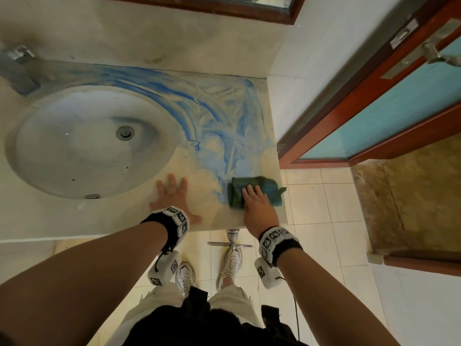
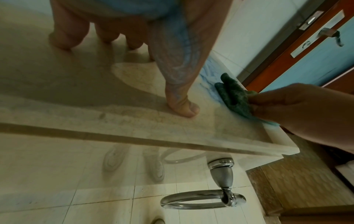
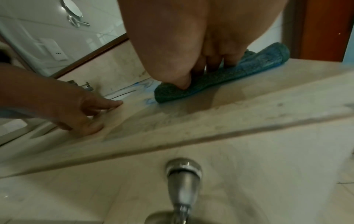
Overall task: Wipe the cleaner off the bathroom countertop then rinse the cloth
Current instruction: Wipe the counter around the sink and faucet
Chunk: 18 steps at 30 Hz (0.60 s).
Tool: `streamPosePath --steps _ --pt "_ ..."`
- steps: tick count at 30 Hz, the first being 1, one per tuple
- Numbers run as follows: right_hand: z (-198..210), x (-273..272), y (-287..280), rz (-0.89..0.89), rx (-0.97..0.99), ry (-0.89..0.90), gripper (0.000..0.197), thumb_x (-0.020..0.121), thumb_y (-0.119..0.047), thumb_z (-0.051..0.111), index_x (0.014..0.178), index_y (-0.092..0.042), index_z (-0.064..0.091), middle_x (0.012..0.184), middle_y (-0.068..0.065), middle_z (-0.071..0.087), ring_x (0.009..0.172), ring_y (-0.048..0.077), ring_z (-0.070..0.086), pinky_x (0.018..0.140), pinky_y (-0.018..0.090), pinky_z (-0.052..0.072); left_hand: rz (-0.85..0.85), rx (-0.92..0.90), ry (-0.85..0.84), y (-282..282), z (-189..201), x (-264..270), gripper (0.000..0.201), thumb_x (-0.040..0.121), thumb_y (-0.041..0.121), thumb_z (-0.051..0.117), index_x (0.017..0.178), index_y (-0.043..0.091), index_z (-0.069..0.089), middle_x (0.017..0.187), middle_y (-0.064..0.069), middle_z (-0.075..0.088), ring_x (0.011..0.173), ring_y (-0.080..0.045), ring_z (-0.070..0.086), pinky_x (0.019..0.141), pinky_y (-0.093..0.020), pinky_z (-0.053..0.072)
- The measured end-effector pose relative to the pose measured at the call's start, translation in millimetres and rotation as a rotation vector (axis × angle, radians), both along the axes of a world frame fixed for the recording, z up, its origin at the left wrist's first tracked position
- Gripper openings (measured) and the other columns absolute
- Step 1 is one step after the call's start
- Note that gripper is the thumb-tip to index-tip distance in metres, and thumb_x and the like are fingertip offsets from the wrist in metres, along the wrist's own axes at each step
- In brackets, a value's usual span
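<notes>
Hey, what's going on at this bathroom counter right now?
A person is wiping blue cleaner off the countertop. Their right hand presses a folded green cloth flat near the counter's front right corner, while the left hand rests open on the stone beside the sink. The strip by the hands looks wiped; blue smears cover the area behind. Rinsing has not begun.

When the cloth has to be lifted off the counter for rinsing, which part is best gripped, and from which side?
Probably the thick folded roll of the cloth, at its right end by the countertop corner. A grip from above suits it: it lies flat and bunched, and the right hand already presses on it while the left hand braces flat beside it.
</notes>
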State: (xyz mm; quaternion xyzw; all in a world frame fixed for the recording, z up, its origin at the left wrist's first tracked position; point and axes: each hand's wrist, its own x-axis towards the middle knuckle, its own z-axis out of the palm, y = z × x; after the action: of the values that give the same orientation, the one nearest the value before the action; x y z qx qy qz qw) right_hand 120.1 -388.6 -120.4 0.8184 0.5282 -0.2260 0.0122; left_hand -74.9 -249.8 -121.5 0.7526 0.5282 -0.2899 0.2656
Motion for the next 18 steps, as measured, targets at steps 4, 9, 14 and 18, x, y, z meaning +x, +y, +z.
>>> streamPosePath --steps 4,9,14,18 --pt "5.8 -27.8 -49.5 0.021 -0.013 0.033 0.060 0.097 -0.006 0.039 0.154 -0.015 0.021 0.162 0.002 0.015 0.150 0.022 0.004 0.120 0.035 0.000 -0.002 -0.006 -0.003 0.9 0.4 -0.2 0.139 0.057 0.068 0.079 0.150 0.034 -0.018 0.156 0.001 -0.032 0.145 -0.035 -0.022 0.108 -0.065 0.028" --pt "3.5 -31.5 -35.5 0.115 -0.055 0.000 0.064 0.095 -0.008 0.040 0.155 -0.014 0.016 0.163 0.003 0.011 0.150 0.024 0.001 0.120 0.037 -0.001 -0.004 -0.017 -0.011 2.6 2.1 0.5 0.138 0.058 0.066 0.080 0.151 0.033 -0.017 0.156 0.001 -0.032 0.145 -0.036 -0.022 0.108 -0.066 0.028" --pt "-2.1 -20.3 18.9 0.104 -0.011 0.025 0.060 0.096 -0.010 0.040 0.154 -0.014 0.022 0.162 0.004 0.017 0.150 0.025 0.006 0.121 0.039 0.006 -0.002 -0.010 -0.018 1.1 4.8 0.1 0.137 0.058 0.067 0.079 0.151 0.033 -0.016 0.156 0.002 -0.032 0.145 -0.035 -0.021 0.108 -0.066 0.028" --pt "3.1 -29.7 -5.9 0.100 -0.020 0.038 0.061 0.098 -0.011 0.039 0.154 -0.015 0.018 0.162 0.002 0.014 0.150 0.022 0.003 0.121 0.037 0.003 0.000 -0.018 -0.022 1.8 5.9 0.0 0.138 0.057 0.067 0.079 0.151 0.033 -0.016 0.156 0.001 -0.032 0.145 -0.035 -0.021 0.108 -0.066 0.027"
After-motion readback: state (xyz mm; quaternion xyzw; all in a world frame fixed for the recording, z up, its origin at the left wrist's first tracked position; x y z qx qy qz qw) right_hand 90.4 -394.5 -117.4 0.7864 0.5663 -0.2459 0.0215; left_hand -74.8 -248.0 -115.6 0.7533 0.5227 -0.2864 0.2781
